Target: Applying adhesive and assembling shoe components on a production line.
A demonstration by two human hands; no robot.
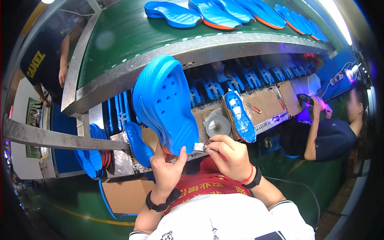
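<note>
My left hand (pixel 168 170) grips a large blue shoe sole (pixel 166 104) by its near end, thumb on the face and fingers behind. The sole stands upright, with ridged sides, several round holes and a strip of orange at the bottom edge. At its lower right corner my right hand (pixel 232 156) pinches a small, thin, dark tool whose tip carries a white wad (pixel 199 147). The wad is against or very near the sole's edge; I cannot tell which. Beyond the right hand is a grey round bowl (pixel 218 125). Another blue sole (pixel 240 116) with white patches lies beside it.
A cardboard-covered bench (pixel 260 105) bears red-handled snips (pixel 253 108). Above runs a green conveyor belt (pixel 120 48) with a metal rail and several blue soles (pixel 173 14). Stacked soles (pixel 94 150) stand left. One person (pixel 332 134) sits right; another (pixel 44 60) stands left.
</note>
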